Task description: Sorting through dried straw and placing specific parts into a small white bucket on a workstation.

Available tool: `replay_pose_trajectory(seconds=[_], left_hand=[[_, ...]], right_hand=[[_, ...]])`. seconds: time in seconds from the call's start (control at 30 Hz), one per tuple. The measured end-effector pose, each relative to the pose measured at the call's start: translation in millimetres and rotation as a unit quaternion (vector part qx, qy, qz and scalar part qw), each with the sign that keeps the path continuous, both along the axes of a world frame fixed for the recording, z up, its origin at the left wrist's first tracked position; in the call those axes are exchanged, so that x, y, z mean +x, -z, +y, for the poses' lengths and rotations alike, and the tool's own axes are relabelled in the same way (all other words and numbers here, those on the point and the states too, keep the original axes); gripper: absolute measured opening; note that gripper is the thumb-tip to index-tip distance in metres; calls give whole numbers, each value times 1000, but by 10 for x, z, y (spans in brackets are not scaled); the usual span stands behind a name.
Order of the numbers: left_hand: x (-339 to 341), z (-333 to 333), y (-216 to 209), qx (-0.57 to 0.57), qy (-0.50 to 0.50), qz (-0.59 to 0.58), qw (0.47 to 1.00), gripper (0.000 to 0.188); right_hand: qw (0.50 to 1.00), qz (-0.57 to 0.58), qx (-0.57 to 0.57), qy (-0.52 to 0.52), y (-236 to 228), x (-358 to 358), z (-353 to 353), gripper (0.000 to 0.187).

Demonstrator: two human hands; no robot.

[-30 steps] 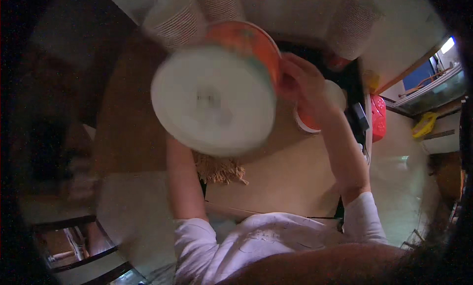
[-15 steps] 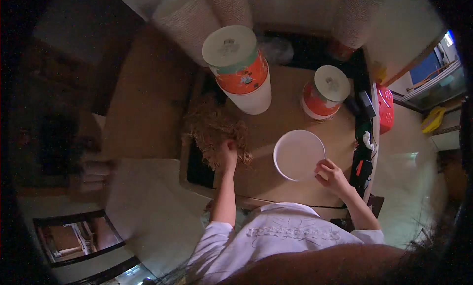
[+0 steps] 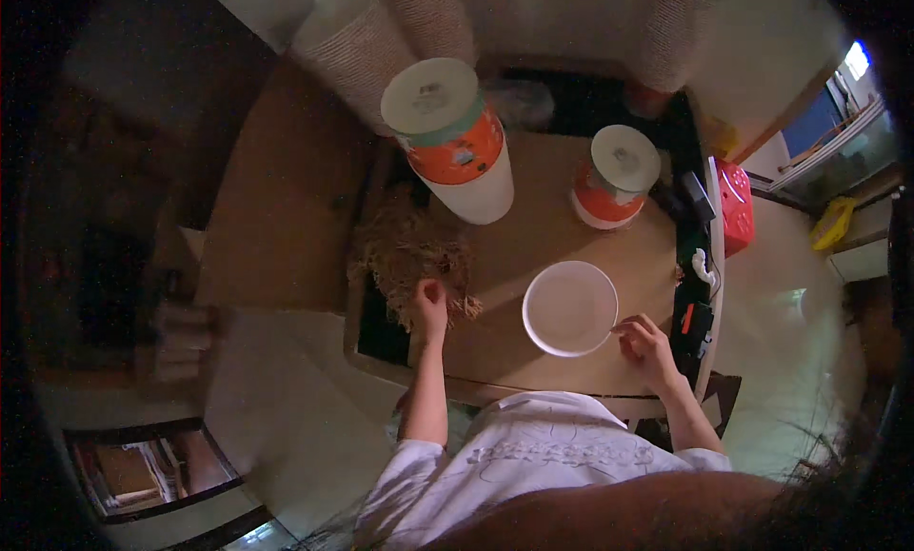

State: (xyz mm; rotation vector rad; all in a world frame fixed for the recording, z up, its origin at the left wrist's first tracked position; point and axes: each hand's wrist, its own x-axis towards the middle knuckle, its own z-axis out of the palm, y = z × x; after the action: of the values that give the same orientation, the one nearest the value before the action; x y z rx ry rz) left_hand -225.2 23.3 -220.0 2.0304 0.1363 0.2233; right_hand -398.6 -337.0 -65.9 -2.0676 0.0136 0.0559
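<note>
My left hand [image 3: 430, 308] is curled, with its fingertips in a pile of brown, straw-like fibre [image 3: 405, 256] at the left of the table. My right hand [image 3: 650, 349] has its fingers pinched together at the right rim of a round white tub or lid [image 3: 569, 308]. Something thin seems to show at those fingertips, too small to name. Beyond stand a tall stack of upside-down paper buckets [image 3: 462, 151], white with orange and green bands, and a shorter stack of the same kind [image 3: 614, 180] to its right.
A brown board [image 3: 505, 351] covers most of the table. Tall stacks of pale cups or buckets [image 3: 357, 61] rise at the back. Along the right edge lie a dark box [image 3: 698, 197], a white object [image 3: 703, 265] and a black-and-red item [image 3: 693, 320]. A red plastic container [image 3: 734, 206] stands outside that edge.
The whole view has shifted slightly. My right fingers have drawn back a little from the white rim. My left hand stays at the fibre, a little nearer the pile's middle.
</note>
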Motion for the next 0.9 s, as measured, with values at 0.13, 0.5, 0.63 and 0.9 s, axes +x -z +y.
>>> replay_pose_trajectory(seconds=[0.13,0.5,0.63,0.9], left_hand=[[228,-162,-3,250,-31,107,962,24],[672,151,306,208,8,137,968,24],[746,26,-909,18,-30,82,996,21],[-843,-783,-2102,-41,247,52,967,7]], right_hand=[[998,-32,39,22,-13,-27,368,23],[995,-22,79,-57,-91,-138,708,20],[994,-1,87,-69,-70,-133,738,17],[843,220,490,27,41,39,1180,29]])
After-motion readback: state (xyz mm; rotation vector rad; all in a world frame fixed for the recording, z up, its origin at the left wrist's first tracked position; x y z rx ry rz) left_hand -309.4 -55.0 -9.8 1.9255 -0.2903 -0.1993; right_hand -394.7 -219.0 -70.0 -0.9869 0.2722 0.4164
